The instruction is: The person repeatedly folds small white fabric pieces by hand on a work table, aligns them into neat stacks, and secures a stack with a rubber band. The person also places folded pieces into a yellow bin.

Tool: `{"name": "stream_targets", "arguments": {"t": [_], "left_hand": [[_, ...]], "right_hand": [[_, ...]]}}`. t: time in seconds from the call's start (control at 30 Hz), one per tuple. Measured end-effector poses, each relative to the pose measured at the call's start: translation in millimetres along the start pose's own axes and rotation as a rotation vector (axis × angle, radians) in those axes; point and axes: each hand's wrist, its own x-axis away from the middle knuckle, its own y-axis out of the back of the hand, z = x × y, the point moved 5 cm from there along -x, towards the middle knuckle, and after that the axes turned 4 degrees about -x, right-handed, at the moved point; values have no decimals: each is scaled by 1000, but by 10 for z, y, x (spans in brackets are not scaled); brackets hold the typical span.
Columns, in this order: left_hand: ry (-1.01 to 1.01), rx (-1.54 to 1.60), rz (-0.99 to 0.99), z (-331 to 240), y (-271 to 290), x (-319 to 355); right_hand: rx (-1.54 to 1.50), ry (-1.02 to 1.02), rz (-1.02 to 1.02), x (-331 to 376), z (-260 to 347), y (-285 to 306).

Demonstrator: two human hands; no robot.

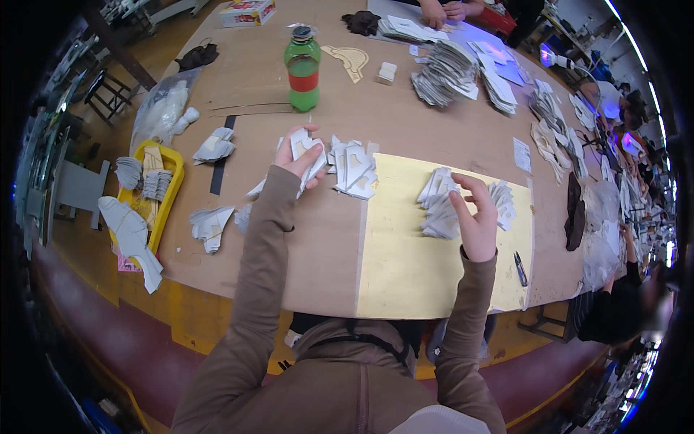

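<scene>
My left hand (288,158) is closed around a small bundle of white cut pieces (298,145), thumb across the top. Just right of it, a fanned pile of similar white pieces (354,170) lies on the brown table covering. My right hand (478,220) is over the yellow sheet (394,267), its thumb and index finger curved and apart. Their tips are at the edge of overlapping stacks of white pieces (439,206); whether they touch is hard to tell. Another fanned stack (503,202) lies beyond that hand, partly hidden.
A green bottle (302,72) stands beyond my left hand. At left, a yellow basket (168,192) holds bundled pieces. A pen-like tool (520,269) lies right of my right forearm. Large grey-white stacks (444,72) lie farther back, near another person's hands (441,13).
</scene>
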Motion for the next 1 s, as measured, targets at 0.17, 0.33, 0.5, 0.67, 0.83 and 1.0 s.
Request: {"name": "stream_targets", "arguments": {"t": [0.17, 0.33, 0.5, 0.67, 0.83, 1.0], "left_hand": [[-32, 66, -79, 52, 34, -20], [40, -18, -8, 94, 86, -75], [145, 55, -24, 174, 90, -89], [141, 48, 35, 222, 42, -99], [87, 442, 357, 172, -75, -119], [28, 532, 442, 145, -88, -108]], "right_hand": [[17, 262, 230, -194, 343, -730], [144, 160, 116, -415, 120, -1410], [208, 231, 108, -407, -65, -1479], [117, 175, 81, -307, -136, -1360], [142, 179, 125, -257, -183, -1424], [176, 151, 82, -231, -213, -1432]]}}
